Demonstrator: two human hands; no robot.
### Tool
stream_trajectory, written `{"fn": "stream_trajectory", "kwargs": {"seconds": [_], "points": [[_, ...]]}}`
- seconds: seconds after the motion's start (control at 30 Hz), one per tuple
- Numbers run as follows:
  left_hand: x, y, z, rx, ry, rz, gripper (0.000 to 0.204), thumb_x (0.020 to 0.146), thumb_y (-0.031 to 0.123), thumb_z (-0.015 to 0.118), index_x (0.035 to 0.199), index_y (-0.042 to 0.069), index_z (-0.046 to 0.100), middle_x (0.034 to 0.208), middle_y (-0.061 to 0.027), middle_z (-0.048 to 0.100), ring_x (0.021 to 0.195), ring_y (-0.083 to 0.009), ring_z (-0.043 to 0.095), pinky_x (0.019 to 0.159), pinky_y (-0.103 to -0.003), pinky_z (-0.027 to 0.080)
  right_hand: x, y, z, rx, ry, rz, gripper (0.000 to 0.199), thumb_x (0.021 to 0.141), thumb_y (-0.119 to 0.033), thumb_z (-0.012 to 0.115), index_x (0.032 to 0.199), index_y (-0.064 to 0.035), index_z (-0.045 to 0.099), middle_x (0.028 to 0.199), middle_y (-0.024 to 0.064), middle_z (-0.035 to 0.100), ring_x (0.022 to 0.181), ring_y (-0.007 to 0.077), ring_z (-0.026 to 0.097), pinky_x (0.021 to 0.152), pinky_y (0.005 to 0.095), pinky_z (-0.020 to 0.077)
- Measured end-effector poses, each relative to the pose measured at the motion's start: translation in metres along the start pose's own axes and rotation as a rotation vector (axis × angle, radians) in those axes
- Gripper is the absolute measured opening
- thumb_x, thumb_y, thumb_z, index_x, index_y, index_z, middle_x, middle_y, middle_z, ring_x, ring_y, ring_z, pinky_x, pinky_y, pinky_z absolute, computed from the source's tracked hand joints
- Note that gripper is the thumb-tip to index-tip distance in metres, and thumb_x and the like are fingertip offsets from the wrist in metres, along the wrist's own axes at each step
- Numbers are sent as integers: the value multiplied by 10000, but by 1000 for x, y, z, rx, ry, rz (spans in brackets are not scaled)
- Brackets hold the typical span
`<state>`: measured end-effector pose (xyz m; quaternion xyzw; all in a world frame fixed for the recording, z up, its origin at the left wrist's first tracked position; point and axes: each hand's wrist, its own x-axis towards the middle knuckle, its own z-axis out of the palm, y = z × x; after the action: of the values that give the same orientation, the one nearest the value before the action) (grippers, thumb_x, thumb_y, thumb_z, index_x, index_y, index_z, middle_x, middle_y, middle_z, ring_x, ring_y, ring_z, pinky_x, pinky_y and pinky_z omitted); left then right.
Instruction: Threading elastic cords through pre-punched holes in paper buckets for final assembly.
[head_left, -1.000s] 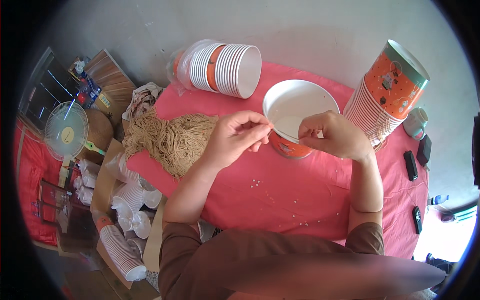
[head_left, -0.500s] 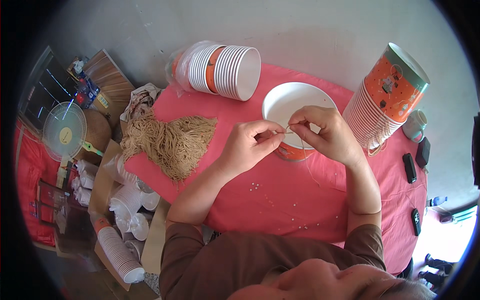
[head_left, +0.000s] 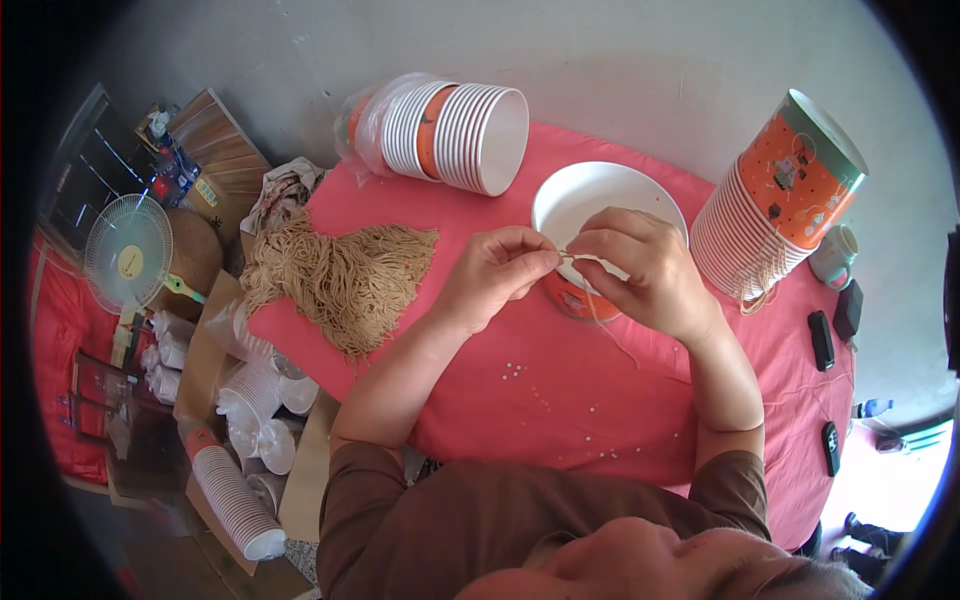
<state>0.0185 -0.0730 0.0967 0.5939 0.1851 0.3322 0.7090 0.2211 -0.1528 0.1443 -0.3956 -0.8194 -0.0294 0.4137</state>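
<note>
Both hands meet above an orange-and-white paper bucket (head_left: 565, 200), upright on the pink-covered table. My left hand (head_left: 495, 278) pinches a thin beige cord between thumb and forefinger. Close against it, my right hand (head_left: 645, 272) pinches the same cord, its fingers bent. A loose tail of the cord (head_left: 617, 342) hangs below my right hand over the cloth. What is between the fingertips is too small to make out clearly. Left of my left hand lies a big heap of similar beige cords (head_left: 365, 280).
Nested paper buckets (head_left: 480, 130), partly in clear plastic, lie at the back. A tall bucket stack (head_left: 770, 200) with cords draped on it stands right, near a mug (head_left: 833, 252) and black devices (head_left: 820, 340). Small white dots (head_left: 590, 409) are scattered nearer me. A cardboard box (head_left: 310, 470) of cups stands left.
My fingertips have shifted slightly left and up, and the right hand's fingers have curled closer to the left. The cord's hanging tail has swung a little. The whole view has moved slightly.
</note>
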Motion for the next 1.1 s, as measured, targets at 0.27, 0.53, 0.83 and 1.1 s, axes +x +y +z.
{"fn": "stream_trajectory", "kwargs": {"seconds": [0.27, 0.53, 0.83, 1.1], "points": [[-2, 1, 1, 59, -29, 0, 124, 941, 101, 646, 1023, 9, 666, 764, 26, 570, 554, -17, 379, 480, -196, 266, 1, 1, 3, -70, 25, -80, 164, 730, -53, 748, 874, -54, 671, 869, 74, 662, 754, 268, 659, 660, 392, 523], [-8, -1, -1, 184, 34, 146, 151, 929, 98, 671, 1048, 4, 663, 859, -21, 653, 752, -68, 605, 653, -191, 475, 1, 0, -9, 8, 85, 19, 132, 767, -29, 746, 869, -44, 665, 831, 81, 653, 673, 277, 635, 597, 383, 494], [-8, -3, 1, 29, 1, 108, 119, 944, 85, 661, 1032, 5, 670, 800, -22, 652, 679, -40, 545, 561, -180, 398, 0, -1, -1, 22, 10, 6, 112, 764, -39, 730, 866, -33, 684, 841, 82, 663, 699, 279, 649, 611, 389, 510], [-10, -8, 2, 90, -5, 150, 128, 939, 41, 663, 1051, -18, 671, 936, -43, 686, 848, -77, 644, 745, -215, 530, -1, 1, 6, 19, -32, 12, 92, 790, -39, 745, 867, -24, 697, 857, 93, 667, 729, 266, 651, 626, 373, 508]]}}
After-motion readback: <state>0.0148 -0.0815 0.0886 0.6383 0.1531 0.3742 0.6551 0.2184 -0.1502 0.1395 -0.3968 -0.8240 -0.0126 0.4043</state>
